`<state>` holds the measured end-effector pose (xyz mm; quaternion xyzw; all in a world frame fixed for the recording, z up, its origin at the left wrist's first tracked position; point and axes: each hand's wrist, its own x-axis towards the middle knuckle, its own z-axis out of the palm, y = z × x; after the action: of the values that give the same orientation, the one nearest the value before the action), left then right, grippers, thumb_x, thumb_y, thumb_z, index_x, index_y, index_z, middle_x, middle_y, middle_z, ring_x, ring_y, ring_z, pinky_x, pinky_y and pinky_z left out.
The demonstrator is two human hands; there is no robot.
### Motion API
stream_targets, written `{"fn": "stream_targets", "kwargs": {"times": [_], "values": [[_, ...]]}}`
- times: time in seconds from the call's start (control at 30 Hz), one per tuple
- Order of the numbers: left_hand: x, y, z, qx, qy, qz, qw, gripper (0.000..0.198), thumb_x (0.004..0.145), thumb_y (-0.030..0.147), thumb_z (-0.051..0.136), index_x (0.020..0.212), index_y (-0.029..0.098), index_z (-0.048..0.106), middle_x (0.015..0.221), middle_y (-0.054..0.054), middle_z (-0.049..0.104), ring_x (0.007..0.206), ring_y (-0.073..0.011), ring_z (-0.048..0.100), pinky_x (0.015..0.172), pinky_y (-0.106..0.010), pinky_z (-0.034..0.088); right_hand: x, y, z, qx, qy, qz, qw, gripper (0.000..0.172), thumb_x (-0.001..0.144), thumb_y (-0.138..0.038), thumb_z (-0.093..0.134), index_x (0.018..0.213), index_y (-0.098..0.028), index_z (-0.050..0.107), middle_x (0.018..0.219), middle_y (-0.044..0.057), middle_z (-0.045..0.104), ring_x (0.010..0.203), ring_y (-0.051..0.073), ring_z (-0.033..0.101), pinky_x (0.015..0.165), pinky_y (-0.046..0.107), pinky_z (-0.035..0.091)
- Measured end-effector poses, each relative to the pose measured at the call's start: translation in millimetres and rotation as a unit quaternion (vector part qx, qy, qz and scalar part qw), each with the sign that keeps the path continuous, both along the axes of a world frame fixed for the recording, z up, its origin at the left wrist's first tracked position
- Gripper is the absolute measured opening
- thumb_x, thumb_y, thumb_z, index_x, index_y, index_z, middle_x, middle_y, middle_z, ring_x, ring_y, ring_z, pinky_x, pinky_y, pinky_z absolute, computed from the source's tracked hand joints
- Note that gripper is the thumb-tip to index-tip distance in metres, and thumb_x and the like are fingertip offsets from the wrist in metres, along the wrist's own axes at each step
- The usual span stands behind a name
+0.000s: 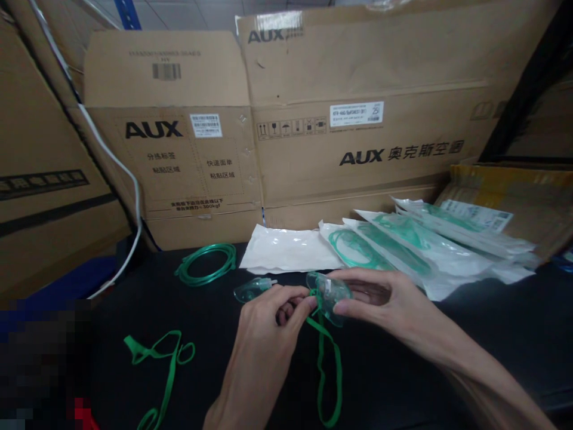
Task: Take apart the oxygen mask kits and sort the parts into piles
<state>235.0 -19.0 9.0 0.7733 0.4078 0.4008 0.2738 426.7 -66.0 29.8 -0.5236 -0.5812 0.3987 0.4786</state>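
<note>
**Two hands on a clear mask above a dark table**

From my remote seat, left to right: a loose green strap [156, 358] lies flat, with coiled green tubing [208, 263] beyond it. The left hand [264, 322] pinches the elastic band [329, 370] between thumb and forefinger, right where it meets the clear mask [329, 292]. The right hand [385, 298] closes thumb and fingers on the mask's other side, holding it just above the black table [492, 334]. Sealed packets [416, 245] fan out at far right.

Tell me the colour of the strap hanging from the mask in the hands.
Green. The strap hangs from the clear mask, seen best in the head view.
</note>
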Motion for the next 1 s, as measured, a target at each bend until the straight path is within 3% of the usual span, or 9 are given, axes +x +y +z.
{"fn": "stream_targets", "kwargs": {"times": [0.2, 0.43, 0.63, 0.8, 1.0], "values": [[-3.9, 2.2, -3.9, 0.047, 0.031, 0.001, 0.998, 0.013, 0.087, 0.023, 0.065, 0.086, 0.022, 0.078, 0.069, 0.002, 0.067, 0.056, -0.0116, 0.054, 0.055, -0.021, 0.040, -0.3, -0.3, 0.0, 0.009, -0.003, 0.026, 1.000, 0.039, 0.072, -0.037, 0.085, 0.108, -0.024, 0.078, 0.111, 0.005, 0.078, 0.104, 0.025, 0.073, 0.096, 0.032, 0.057], [-4.2, 0.5, -5.4, 0.059, 0.083, -0.007, 0.995, 0.015, 0.087, 0.017, 0.064, 0.080, 0.023, 0.076, 0.069, 0.003, 0.065, 0.059, -0.0111, 0.055, 0.059, -0.022, 0.038, 5.5, 0.7, -2.6, 0.063, -0.099, -0.031, 0.993, 0.032, 0.073, -0.036, 0.083, 0.102, -0.025, 0.080, 0.105, 0.005, 0.079, 0.101, 0.027, 0.073, 0.089, 0.034, 0.060], [-5.1, 0.3, -5.9, 0.030, 0.110, -0.021, 0.993, 0.016, 0.088, 0.020, 0.063, 0.084, 0.025, 0.078, 0.068, 0.004, 0.065, 0.058, -0.0110, 0.055, 0.058, -0.022, 0.037, 10.9, 2.6, -6.0, 0.056, -0.118, -0.056, 0.990, 0.029, 0.074, -0.036, 0.081, 0.102, -0.025, 0.080, 0.106, 0.004, 0.079, 0.104, 0.028, 0.072, 0.088, 0.034, 0.059], [-2.0, 3.6, -5.7, 0.002, 0.084, -0.033, 0.996, 0.017, 0.085, 0.020, 0.061, 0.084, 0.022, 0.078, 0.070, 0.001, 0.065, 0.056, -0.0105, 0.053, 0.057, -0.022, 0.038, 5.9, 0.3, -2.7, 0.028, -0.103, -0.003, 0.994, 0.032, 0.075, -0.037, 0.081, 0.105, -0.023, 0.080, 0.108, 0.005, 0.078, 0.101, 0.026, 0.073, 0.090, 0.032, 0.059], [-1.1, -1.0, -1.3, -0.128, 0.023, -0.084, 0.988, 0.012, 0.080, 0.020, 0.060, 0.079, 0.018, 0.072, 0.060, 0.004, 0.057, 0.052, -0.0098, 0.048, 0.050, -0.020, 0.036, 3.6, -3.2, 1.5, 0.003, -0.057, 0.008, 0.998, 0.036, 0.073, -0.038, 0.083, 0.105, -0.023, 0.079, 0.108, 0.005, 0.078, 0.101, 0.025, 0.073, 0.091, 0.031, 0.059]]}}
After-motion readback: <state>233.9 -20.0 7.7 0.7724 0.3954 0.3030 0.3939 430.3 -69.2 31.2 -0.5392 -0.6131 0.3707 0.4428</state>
